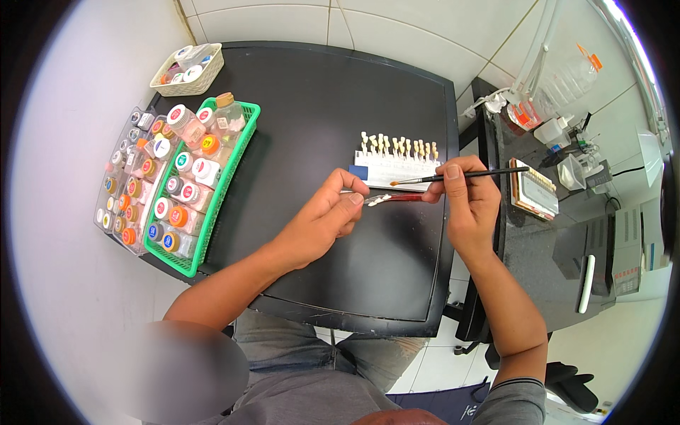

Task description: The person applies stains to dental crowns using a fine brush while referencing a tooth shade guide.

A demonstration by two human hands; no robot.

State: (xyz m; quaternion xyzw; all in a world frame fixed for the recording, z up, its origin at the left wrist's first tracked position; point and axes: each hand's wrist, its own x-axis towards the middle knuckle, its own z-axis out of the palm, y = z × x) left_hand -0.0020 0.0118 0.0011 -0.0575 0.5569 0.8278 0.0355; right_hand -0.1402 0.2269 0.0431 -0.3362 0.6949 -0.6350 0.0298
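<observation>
My left hand [326, 219] pinches a slim red-handled tool [404, 197] near its metal end, where small white pieces [377, 200] show. My right hand [466, 209] grips a thin dark paintbrush [478, 173], its tan tip [395, 183] held just above that tool, whose red end lies by my right fingers; whether they touch it I cannot tell. Behind both hands, a tooth-shade guide [398, 146] with a row of tooth-shaped tabs sits on a white holder on the black table [312, 106].
At left, a green basket [251, 117] and a clear rack [127, 177] hold several jars. A cream basket [184, 85] sits behind them. The dark side counter [531, 248] bears a second shade guide [531, 188], bottles [559, 85] and cups [570, 171]. A grey machine [637, 241] stands far right.
</observation>
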